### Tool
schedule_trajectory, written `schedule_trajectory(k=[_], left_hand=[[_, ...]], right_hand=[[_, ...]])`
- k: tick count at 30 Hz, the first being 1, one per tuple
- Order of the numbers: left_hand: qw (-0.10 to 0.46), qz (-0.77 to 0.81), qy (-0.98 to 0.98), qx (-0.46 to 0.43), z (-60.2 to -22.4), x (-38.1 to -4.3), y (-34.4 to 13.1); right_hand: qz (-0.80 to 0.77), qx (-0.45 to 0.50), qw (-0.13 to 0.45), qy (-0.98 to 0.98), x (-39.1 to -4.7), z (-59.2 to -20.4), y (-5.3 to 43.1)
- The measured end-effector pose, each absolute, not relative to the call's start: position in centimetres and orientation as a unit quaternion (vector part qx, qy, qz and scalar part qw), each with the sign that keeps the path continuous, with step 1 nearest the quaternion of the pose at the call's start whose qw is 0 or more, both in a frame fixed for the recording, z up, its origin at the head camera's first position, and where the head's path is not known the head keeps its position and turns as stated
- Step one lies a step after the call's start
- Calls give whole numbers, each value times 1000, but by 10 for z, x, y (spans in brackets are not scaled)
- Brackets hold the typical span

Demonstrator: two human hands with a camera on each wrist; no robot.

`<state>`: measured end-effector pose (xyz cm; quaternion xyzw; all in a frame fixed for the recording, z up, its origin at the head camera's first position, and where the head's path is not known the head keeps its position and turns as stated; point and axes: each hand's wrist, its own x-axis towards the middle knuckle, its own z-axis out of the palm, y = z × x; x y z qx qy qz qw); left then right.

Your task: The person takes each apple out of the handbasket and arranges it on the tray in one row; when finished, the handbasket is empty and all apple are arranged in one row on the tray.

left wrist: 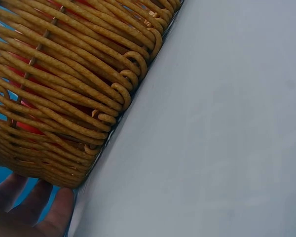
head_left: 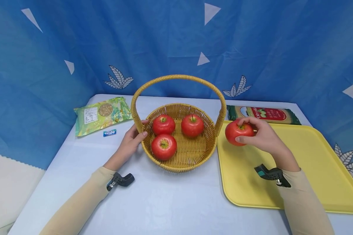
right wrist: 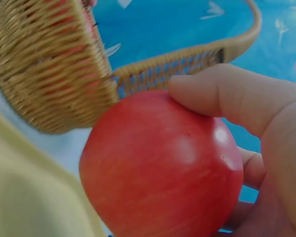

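A wicker basket (head_left: 179, 169) with a tall arched handle stands on the table, holding three red apples: one at the back left (head_left: 163, 124), one at the right (head_left: 192, 126) and one at the front left (head_left: 164, 147). My left hand (head_left: 133, 138) grips the basket's left rim by the handle's foot; its fingertips (left wrist: 61, 205) meet the weave in the left wrist view. To the right of the basket, my right hand (head_left: 260, 134) holds another red apple (head_left: 236, 132) between thumb and fingers, above the tray's left edge. That apple (right wrist: 160, 168) hides part of the fingers in the right wrist view.
A yellow tray (head_left: 306, 163) lies on the right, under my right forearm. Behind it is a green and red package (head_left: 263, 114). At the back left lie a green food bag (head_left: 103, 116) and a small blue packet (head_left: 109, 133). A blue curtain (head_left: 164, 42) hangs behind the table.
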<state>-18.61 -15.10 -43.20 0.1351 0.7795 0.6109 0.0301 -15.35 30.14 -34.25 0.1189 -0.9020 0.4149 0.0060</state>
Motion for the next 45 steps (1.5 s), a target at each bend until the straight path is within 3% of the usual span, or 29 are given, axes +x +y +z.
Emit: schedule_trajectory(k=[11,33,45], left_hand=[[29,622,770,137,-434,-188,-152],[31,626,768,134,-435,-187,-151],[35,624,769,133,-433,-186,-151]], right_hand=[[384,81,-42,-919,-171,-367,304],[421,125,-90,-894,-174,-385,314],[446,124,-80,-883,-172,-382,316]])
